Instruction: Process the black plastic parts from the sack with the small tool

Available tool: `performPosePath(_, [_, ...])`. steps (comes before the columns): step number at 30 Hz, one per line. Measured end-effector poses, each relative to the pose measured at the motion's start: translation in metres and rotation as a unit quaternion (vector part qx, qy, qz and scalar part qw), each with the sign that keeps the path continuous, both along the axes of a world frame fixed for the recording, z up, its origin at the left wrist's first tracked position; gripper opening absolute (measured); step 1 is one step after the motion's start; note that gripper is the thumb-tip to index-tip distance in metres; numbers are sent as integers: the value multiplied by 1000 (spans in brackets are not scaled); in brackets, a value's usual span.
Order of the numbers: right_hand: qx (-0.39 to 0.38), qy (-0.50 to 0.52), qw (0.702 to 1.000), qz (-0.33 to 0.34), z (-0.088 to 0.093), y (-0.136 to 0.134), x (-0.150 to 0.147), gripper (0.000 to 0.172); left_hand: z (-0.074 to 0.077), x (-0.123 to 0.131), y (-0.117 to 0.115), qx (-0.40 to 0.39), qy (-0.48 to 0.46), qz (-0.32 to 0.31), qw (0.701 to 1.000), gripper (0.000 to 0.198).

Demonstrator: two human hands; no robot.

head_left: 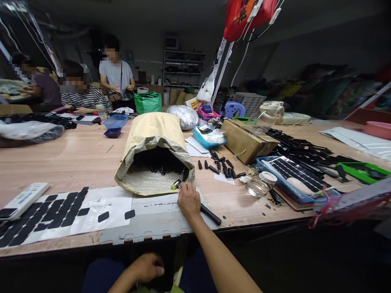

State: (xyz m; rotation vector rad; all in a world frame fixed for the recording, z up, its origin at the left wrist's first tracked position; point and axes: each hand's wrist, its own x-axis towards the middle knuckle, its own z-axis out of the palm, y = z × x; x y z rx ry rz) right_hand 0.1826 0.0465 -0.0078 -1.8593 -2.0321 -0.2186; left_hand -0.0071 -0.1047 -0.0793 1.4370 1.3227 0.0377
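My right hand (pixel 189 200) is closed around a small hammer (pixel 211 214) at the table's front edge. Its black handle sticks out to the right, and its metal and yellow-green head points left, by the bag's mouth. A large paper bag (pixel 154 128) lies on its side, its opening towards me and black pieces inside. Below the edge, over my lap, my left hand (pixel 146 267) is curled; whether it holds anything is hidden in shadow. Beneath my right hand lies a grey mat (pixel 146 226). Black rounded patches (pixel 71 207) lie on white sheets to the left.
Black handle-like parts (pixel 226 169) lie right of the bag, near a cardboard box (pixel 247 138) and a clear jar (pixel 258 186). A blue basket (pixel 293 179) holds patch sheets. At left rests a white device (pixel 26 199). Several people are at the back left, one standing (pixel 116 75).
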Motion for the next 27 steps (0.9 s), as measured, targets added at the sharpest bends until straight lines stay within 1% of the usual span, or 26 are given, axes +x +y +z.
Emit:
performPosePath(1, [2,1,1000,1,0,0,0,17,22,-2,3,-37,-27,-70,996,34])
performPosePath(2, [5,1,1000,4,0,0,0,17,46,-2,11,-83,-76,-132,985,37])
performPosePath(3, [7,3,1000,8,0,-1,0,17,69,-1,22,-129,-132,-163,969,43])
performPosePath(4, [8,4,1000,14,-1,-1,0,17,91,2,37,-137,-180,-170,959,47])
performPosePath(5, [7,6,1000,23,-1,-1,0,17,110,6,56,-103,-217,-156,958,48])
performPosePath(6, [5,7,999,31,-2,-1,1,16,125,13,77,-40,-234,-128,963,47])
performPosePath(7, [2,9,999,37,-3,-1,1,15,135,22,100,40,-228,-92,968,43])
performPosePath(8, [-2,9,999,39,-3,-2,1,15,142,32,124,140,-198,-43,969,40])
performPosePath(9, [-5,9,999,40,-4,-1,1,16,145,44,147,238,-146,4,960,35])
performPosePath(10, [-6,8,999,39,-4,-1,1,19,145,56,170,321,-79,31,943,31])
performPosePath(11, [-6,6,999,37,-4,-1,1,21,142,68,191,385,-7,35,922,30])
performPosePath(12, [-6,5,999,36,-4,0,1,23,139,80,209,436,60,22,898,31])
performPosePath(14, [-7,6,999,34,-4,1,2,20,130,99,238,496,158,-48,853,37])
performPosePath(16, [-7,10,999,31,-4,1,2,14,121,112,258,519,200,-125,822,41])
performPosePath(18, [-3,12,999,31,-4,2,2,10,113,116,270,523,211,-173,807,44])
performPosePath(20, [0,12,999,31,-4,1,2,8,107,114,275,524,217,-188,802,43])
performPosePath(23, [4,14,999,35,-3,0,2,7,102,102,273,534,216,-178,797,37])
performPosePath(27, [5,23,998,62,-3,-1,2,6,103,84,263,539,213,-164,798,34])
